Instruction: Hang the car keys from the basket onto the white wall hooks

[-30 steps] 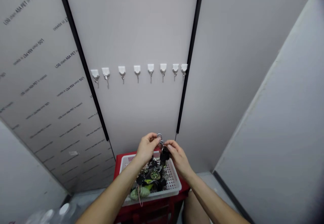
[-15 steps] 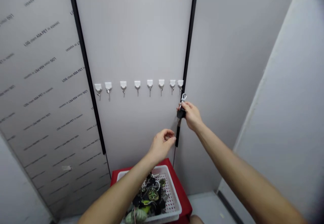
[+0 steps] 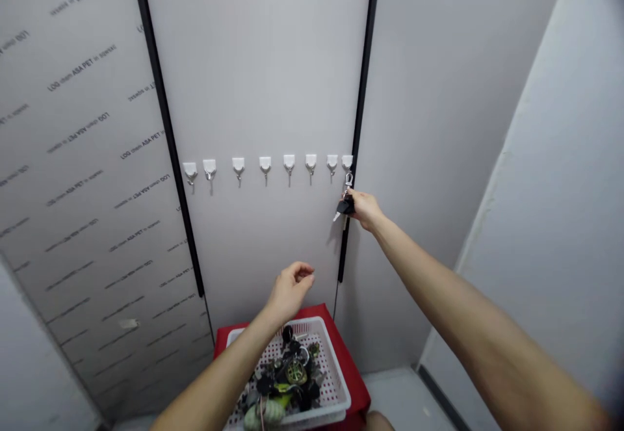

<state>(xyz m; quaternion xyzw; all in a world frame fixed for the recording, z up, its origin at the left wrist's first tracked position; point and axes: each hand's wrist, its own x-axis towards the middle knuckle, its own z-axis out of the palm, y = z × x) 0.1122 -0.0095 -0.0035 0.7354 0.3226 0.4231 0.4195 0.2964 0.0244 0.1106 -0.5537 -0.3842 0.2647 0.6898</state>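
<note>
My right hand (image 3: 365, 208) is closed on a bunch of keys (image 3: 346, 207) with black heads and a silver clip (image 3: 349, 181) at the top. That clip is up at the rightmost wall hook (image 3: 347, 162); whether it is looped over the metal cannot be made out. One silver key blade points down to the left. Lower down, my left hand (image 3: 291, 288) hovers above the basket, fingers loosely curled with a gap to the thumb and nothing visible in it.
Several more white hooks (image 3: 264, 162) run in a row across the grey panel (image 3: 258, 80), between black strips (image 3: 359, 106). Below, a white plastic basket (image 3: 336, 372) of keys and keychains (image 3: 295, 372) stands on a red-covered surface (image 3: 358, 395).
My right hand has moved slightly left and up, bringing the clip to the rightmost hook. My left hand has drawn back down and to the left.
</note>
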